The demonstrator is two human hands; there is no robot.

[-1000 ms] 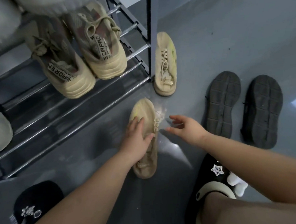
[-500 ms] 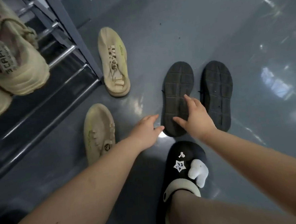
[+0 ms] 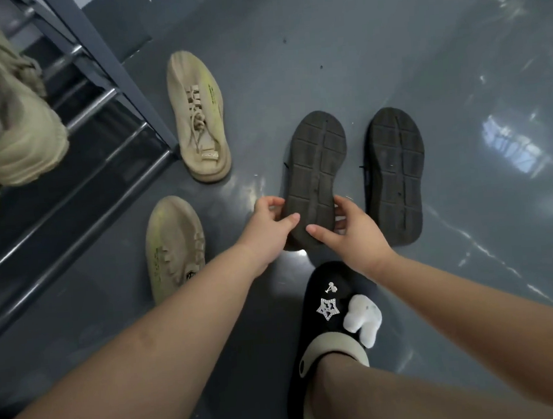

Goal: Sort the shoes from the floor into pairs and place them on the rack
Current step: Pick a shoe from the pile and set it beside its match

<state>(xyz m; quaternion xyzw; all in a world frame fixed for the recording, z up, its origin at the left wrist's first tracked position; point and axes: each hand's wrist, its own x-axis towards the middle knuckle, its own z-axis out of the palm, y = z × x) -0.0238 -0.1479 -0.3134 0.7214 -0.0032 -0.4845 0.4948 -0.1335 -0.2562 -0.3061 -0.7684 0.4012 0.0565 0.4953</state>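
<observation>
Now, progress: early
Racked: tan shoe (image 3: 8, 136) on rack (image 3: 108, 73), upper left
Grip: left hand (image 3: 265, 229), right hand (image 3: 352, 233) clasping upturned black shoe (image 3: 315, 177), centre
Left: other black shoe (image 3: 395, 174); two beige shoes (image 3: 196, 116), centre left

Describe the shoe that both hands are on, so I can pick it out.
Right of the rack, two black shoes lie soles-up on the grey floor. It is the black shoe nearer the rack, its heel end pinched by the left hand and right hand.
</observation>
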